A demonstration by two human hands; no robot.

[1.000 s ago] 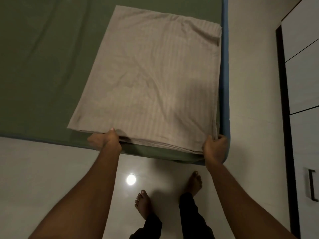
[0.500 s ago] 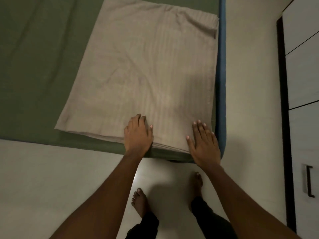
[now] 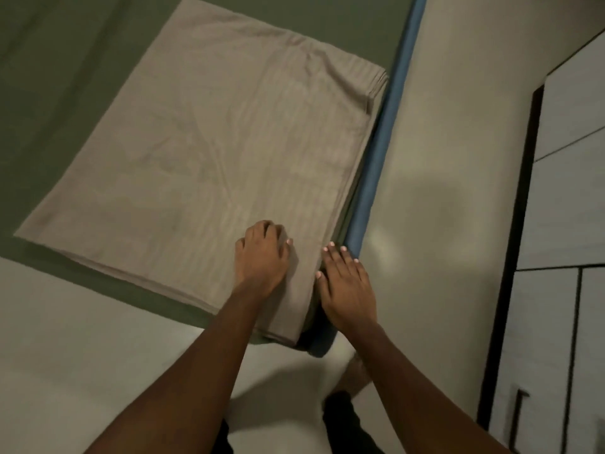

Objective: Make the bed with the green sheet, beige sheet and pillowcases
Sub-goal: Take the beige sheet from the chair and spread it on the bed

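Beige sheet (image 3: pixel 212 158), folded, on green sheet (image 3: pixel 65 77), near-right corner, along blue mattress edge (image 3: pixel 386 126). Left hand (image 3: pixel 262 260) atop, fingers bent, grip unclear; right hand (image 3: pixel 347 290) flat, released, at sheet's right edge. Floor (image 3: pixel 442 158) alongside.

beige sheet (image 3: pixel 209 158): folded rectangle, flat, at bed corner | green sheet (image 3: pixel 59 77): spread underneath

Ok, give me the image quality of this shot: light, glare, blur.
Head view: dim, warm light overall; head view: a soft glare patch on the floor beside the blue mattress edge; head view: motion blur smears the cabinet and its handle at lower right; head view: the left hand and right hand by the beige sheet look fairly sharp.
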